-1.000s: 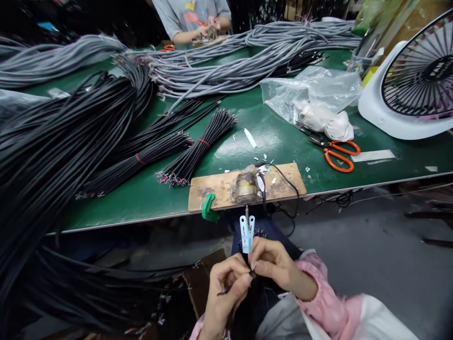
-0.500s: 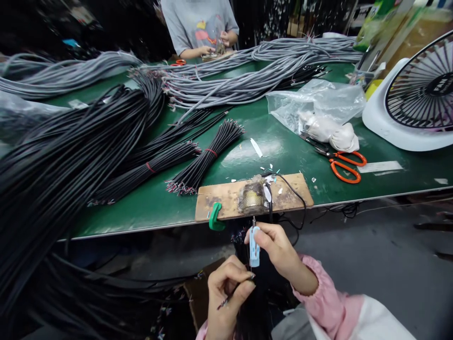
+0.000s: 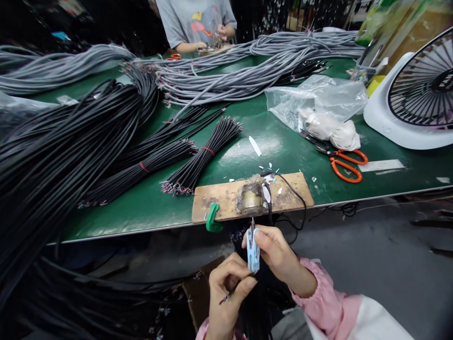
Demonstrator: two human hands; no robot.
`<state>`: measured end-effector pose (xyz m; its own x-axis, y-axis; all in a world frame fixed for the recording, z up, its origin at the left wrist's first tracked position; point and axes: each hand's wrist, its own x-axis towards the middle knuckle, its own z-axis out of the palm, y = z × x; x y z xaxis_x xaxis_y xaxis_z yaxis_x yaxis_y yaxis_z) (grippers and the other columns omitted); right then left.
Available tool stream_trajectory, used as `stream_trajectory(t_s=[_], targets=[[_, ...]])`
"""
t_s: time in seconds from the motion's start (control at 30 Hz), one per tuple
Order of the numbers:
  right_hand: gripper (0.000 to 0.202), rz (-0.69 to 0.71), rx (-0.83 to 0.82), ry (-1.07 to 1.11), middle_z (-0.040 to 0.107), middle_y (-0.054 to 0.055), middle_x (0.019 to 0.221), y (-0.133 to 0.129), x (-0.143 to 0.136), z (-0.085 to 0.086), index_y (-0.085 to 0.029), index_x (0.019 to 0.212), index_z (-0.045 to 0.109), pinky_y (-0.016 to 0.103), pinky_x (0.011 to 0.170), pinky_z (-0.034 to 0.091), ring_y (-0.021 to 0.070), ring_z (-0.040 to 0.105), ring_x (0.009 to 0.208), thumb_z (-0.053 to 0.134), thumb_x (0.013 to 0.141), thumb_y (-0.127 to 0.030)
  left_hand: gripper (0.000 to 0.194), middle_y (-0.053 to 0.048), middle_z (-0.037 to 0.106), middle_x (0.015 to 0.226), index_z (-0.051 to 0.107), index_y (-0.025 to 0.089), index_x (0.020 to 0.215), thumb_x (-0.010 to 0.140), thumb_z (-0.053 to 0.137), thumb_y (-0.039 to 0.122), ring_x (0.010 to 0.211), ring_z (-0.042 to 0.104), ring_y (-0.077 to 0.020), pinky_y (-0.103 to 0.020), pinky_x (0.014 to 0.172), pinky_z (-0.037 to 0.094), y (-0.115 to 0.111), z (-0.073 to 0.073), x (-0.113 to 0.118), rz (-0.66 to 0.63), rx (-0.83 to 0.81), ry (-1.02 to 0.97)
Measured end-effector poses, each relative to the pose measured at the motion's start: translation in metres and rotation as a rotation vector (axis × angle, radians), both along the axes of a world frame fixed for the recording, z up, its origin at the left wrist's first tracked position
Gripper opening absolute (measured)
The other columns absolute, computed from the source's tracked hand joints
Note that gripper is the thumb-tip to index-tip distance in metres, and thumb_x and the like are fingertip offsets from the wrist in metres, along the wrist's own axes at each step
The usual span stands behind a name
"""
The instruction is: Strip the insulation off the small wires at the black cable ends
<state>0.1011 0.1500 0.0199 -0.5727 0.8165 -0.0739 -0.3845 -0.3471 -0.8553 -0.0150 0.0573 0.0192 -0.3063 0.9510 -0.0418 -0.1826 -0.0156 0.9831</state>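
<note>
My left hand (image 3: 230,290) is closed in a pinch on a thin black cable (image 3: 226,297), whose stripped end shows small coloured wires. Between the thumb and fingers of my right hand (image 3: 276,252) is a small light-blue plastic clip-like tool (image 3: 253,255) with a metal tip pointing away from me. The tool's lower end is right by the left fingertips, and I cannot tell whether it touches the wire. Just beyond the metal tip, a wooden board (image 3: 219,196) at the table edge carries a round, stained metal piece (image 3: 252,197).
A green clamp (image 3: 214,219) grips the board on the green table (image 3: 141,222). Black cable bundles (image 3: 203,158) lie left, grey cables (image 3: 226,85) behind. Orange-handled scissors (image 3: 348,165), a plastic bag (image 3: 318,97) and a white fan (image 3: 396,104) are right. A co-worker (image 3: 198,23) sits opposite.
The light-blue tool has come down closer to my left fingertips, and its arms now show spread apart towards the metal tip. My left hand stays nearly in place; the view has shifted slightly.
</note>
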Motion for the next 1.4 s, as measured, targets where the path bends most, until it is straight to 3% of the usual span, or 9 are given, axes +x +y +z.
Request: stream_trajectory(t_s=[0.27, 0.43, 0.6, 0.83, 1.03, 1.13, 1.27, 1.33, 1.4], targets=[[0.054, 0.137, -0.136, 0.117, 0.053, -0.002, 0.076, -0.013, 0.006, 0.004, -0.015, 0.087, 0.066, 0.023, 0.064, 0.042, 0.0106, 0.046, 0.066, 0.09, 0.066, -0.059, 0.02, 0.001, 0.058, 0.061, 0.076, 0.021, 0.067, 0.079, 0.085, 0.034, 0.059, 0.051, -0.0137, -0.024, 0.06, 0.042, 0.001, 0.004, -0.002, 0.025, 0.015, 0.043], [0.064, 0.105, -0.231, 0.088, 0.054, -0.003, 0.076, -0.026, 0.004, 0.002, -0.018, 0.088, 0.061, 0.023, 0.063, 0.04, 0.0103, 0.046, 0.066, 0.096, 0.054, -0.058, 0.025, 0.001, 0.058, 0.059, 0.073, 0.02, 0.061, 0.078, 0.085, 0.035, 0.057, 0.051, -0.0141, -0.025, 0.058, 0.041, -0.001, 0.003, 0.0, 0.046, -0.013, 0.056], [0.065, 0.049, -0.219, 0.058, 0.051, -0.005, 0.073, -0.029, 0.003, 0.002, -0.019, 0.086, 0.056, 0.022, 0.06, 0.035, 0.0093, 0.042, 0.064, 0.096, 0.054, -0.058, 0.022, 0.0, 0.059, 0.06, 0.074, 0.02, 0.063, 0.079, 0.084, 0.032, 0.057, 0.051, -0.014, -0.024, 0.055, 0.038, -0.002, 0.003, 0.001, 0.04, -0.006, 0.077], [0.059, 0.097, -0.183, 0.048, 0.054, -0.003, 0.075, -0.038, 0.01, -0.006, -0.017, 0.086, 0.06, 0.022, 0.061, 0.038, 0.0095, 0.044, 0.064, 0.094, 0.059, -0.057, 0.017, -0.001, 0.061, 0.062, 0.076, 0.02, 0.067, 0.08, 0.083, 0.028, 0.061, 0.056, -0.0155, -0.025, 0.06, 0.044, -0.013, 0.002, 0.001, 0.005, -0.004, 0.076], [0.044, 0.07, -0.035, -0.009, 0.058, 0.0, 0.072, -0.041, 0.029, -0.011, -0.015, 0.074, 0.068, 0.025, 0.061, 0.044, 0.0123, 0.053, 0.064, 0.079, 0.081, -0.057, 0.045, 0.0, 0.054, 0.052, 0.069, 0.015, 0.059, 0.084, 0.076, 0.052, 0.041, 0.038, -0.0067, -0.021, 0.042, 0.026, -0.026, -0.004, 0.006, -0.08, -0.245, -0.076], [0.041, 0.021, 0.148, -0.151, 0.061, 0.002, 0.071, -0.035, 0.036, -0.007, -0.015, 0.076, 0.073, 0.027, 0.062, 0.045, 0.0144, 0.055, 0.066, 0.073, 0.089, -0.054, 0.053, 0.004, 0.047, 0.041, 0.067, 0.014, 0.057, 0.083, 0.074, 0.06, 0.035, 0.034, -0.0055, -0.02, 0.039, 0.025, -0.027, -0.011, 0.009, -0.203, -0.342, -0.117], [0.032, 0.109, 0.518, -0.231, 0.07, 0.006, 0.08, -0.028, 0.034, 0.006, -0.017, 0.092, 0.079, 0.032, 0.072, 0.049, 0.0185, 0.06, 0.077, 0.074, 0.09, -0.048, 0.052, 0.005, 0.05, 0.046, 0.067, 0.015, 0.069, 0.071, 0.081, 0.065, 0.035, 0.037, -0.0064, -0.019, 0.035, 0.028, -0.027, -0.022, 0.013, -0.192, -0.341, -0.181], [0.026, 0.132, 0.621, -0.24, 0.071, 0.006, 0.081, -0.029, 0.031, 0.012, -0.018, 0.092, 0.079, 0.033, 0.075, 0.05, 0.0192, 0.061, 0.079, 0.073, 0.092, -0.043, 0.051, 0.003, 0.056, 0.055, 0.066, 0.015, 0.07, 0.066, 0.085, 0.063, 0.039, 0.041, -0.0074, -0.019, 0.036, 0.031, -0.027, -0.023, 0.015, -0.173, -0.329, -0.186], [0.022, 0.052, 0.665, -0.278, 0.069, 0.005, 0.076, -0.031, 0.028, 0.014, -0.018, 0.085, 0.077, 0.033, 0.073, 0.049, 0.0187, 0.06, 0.076, 0.067, 0.095, -0.035, 0.05, 0.003, 0.053, 0.056, 0.064, 0.015, 0.069, 0.068, 0.085, 0.061, 0.041, 0.04, -0.0066, -0.018, 0.036, 0.031, -0.027, -0.022, 0.017, -0.203, -0.302, -0.197]])
